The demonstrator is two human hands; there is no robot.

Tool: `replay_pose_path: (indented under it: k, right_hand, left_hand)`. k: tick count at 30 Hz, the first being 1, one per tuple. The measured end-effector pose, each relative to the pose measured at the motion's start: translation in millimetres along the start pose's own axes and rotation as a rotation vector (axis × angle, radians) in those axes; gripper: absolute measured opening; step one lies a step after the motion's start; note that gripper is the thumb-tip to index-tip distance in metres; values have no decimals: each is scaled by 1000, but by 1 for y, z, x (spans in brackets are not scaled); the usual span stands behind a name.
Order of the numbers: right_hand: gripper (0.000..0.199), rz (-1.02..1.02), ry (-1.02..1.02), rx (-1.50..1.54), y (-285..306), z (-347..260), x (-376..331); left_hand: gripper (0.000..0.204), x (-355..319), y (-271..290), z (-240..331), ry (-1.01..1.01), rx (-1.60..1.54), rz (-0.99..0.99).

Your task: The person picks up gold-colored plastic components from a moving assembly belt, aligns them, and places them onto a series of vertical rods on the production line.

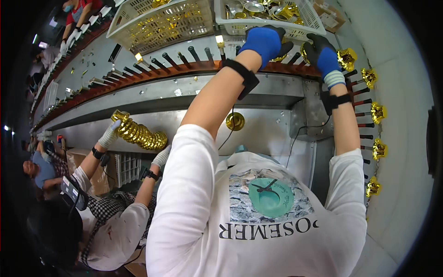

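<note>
Gold cup [304, 52] sits just beside my right hand [323, 54]; I can't tell whether its bent fingers hold it. My left hand [263, 44] is by the basket [236, 28], grip unreadable from here.

Cardboard box [328, 16] upper right; seemingly a brown carton [102, 177] left.

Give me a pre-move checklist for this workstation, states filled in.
1. Hands gloved: ok, both left hand and right hand.
2. Left-hand grip: cannot tell, fingertips hidden.
3. Right-hand grip: cannot tell, though a gold piece shows beside its fingers.
4. Gold dish clear of the black cable: not ok, they cross in view.
5. White crate stocked: ok, metalware inside.
6. Co-worker's hands well apart: ok, at a gold stack, off to the left.
</note>
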State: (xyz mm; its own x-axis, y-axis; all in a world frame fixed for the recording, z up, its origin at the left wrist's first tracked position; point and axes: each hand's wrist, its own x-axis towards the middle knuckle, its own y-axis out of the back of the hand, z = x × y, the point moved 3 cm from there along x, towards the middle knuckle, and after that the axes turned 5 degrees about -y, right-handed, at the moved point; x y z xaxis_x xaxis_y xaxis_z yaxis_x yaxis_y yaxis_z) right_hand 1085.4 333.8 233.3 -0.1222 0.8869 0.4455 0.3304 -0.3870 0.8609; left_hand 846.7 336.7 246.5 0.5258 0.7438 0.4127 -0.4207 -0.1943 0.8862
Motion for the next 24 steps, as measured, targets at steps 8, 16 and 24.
replay_pose_path:
  k: [8,16,24]
  right_hand:
    - [38,114,278,266,39,-105,-95]
    - [51,-677,105,529,-190,-194,-242]
    - [57,-676,153,180,-238,-217,-241]
  left_hand:
    - [43,-179,82,9,180,-443,239]
    - [49,-433,-67,-76,747,-298,-243]
    - [80,-431,-118,-88,886,-153,-505]
